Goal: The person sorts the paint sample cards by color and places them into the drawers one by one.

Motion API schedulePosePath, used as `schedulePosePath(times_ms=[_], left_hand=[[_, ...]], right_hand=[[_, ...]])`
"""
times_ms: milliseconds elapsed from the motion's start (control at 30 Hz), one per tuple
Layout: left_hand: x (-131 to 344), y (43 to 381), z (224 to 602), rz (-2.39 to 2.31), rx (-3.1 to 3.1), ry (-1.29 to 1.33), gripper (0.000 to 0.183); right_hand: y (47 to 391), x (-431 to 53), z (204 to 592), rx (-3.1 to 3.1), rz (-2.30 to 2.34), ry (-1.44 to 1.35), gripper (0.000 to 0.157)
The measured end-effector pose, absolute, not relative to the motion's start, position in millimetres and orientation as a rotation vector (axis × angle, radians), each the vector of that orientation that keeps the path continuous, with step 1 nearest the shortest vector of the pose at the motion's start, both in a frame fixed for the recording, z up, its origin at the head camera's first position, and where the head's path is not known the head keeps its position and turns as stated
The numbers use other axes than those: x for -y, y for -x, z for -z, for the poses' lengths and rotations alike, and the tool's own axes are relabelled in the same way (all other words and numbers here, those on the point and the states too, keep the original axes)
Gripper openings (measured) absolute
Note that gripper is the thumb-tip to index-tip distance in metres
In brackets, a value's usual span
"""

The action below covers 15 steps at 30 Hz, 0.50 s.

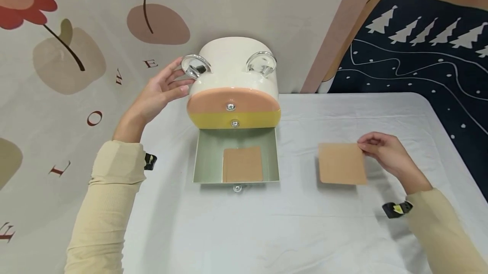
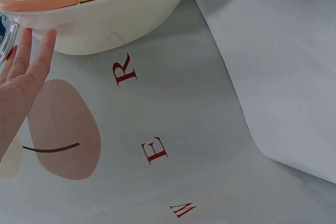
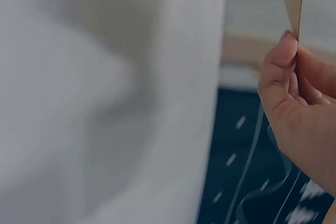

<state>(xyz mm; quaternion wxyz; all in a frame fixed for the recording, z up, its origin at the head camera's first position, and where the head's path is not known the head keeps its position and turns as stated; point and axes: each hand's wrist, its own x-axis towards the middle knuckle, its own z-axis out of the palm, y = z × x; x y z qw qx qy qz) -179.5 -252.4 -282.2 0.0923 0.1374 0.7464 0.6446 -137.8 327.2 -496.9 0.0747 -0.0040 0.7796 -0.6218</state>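
Observation:
A small cream drawer cabinet (image 1: 238, 60) with an orange drawer front (image 1: 213, 100) and a yellow one (image 1: 206, 120) stands at the back of the table. Its lowest, pale green drawer (image 1: 207, 151) is pulled out, and a brown square of card (image 1: 243, 164) lies inside. My left hand (image 1: 165, 85) rests against the cabinet's left side by a round silver ear-like piece (image 1: 196, 66), fingers extended; the left wrist view shows the fingers (image 2: 43, 59) at the cream wall. Over the table on the right, my right hand (image 1: 386, 155) pinches another brown square card (image 1: 342, 164) by its corner, between thumb and fingertips.
A second silver ear-like piece (image 1: 262, 63) tops the cabinet's right side. White cloth (image 1: 305, 231) covers the table. Behind stands a printed wall hanging (image 1: 91, 7) with flowers and letters, and a dark panel with white trees (image 1: 419, 53) is at the right.

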Motion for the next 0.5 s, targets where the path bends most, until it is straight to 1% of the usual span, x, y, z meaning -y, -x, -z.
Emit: schedulePosePath(times_ms=[100,200,267,367,500], left_hand=[[253,179,282,-1.917,-2.219,-0.406,0.070],[253,179,282,-1.913,-2.223,-0.407,0.070],[253,179,282,-1.907,-2.228,-0.409,0.069],[252,179,282,-1.902,-2.227,-0.409,0.070],[252,179,282,-1.901,-2.226,-0.413,0.069]], right_hand=[[145,-284,455,-2.261,1.900,0.091,0.021],[142,-233,404,-2.145,1.976,0.140,0.010],[140,-204,382,-2.128,1.979,0.148,0.006],[141,-171,371,-2.139,1.921,0.159,0.007],[147,-135,373,-2.193,1.819,0.179,0.012]])
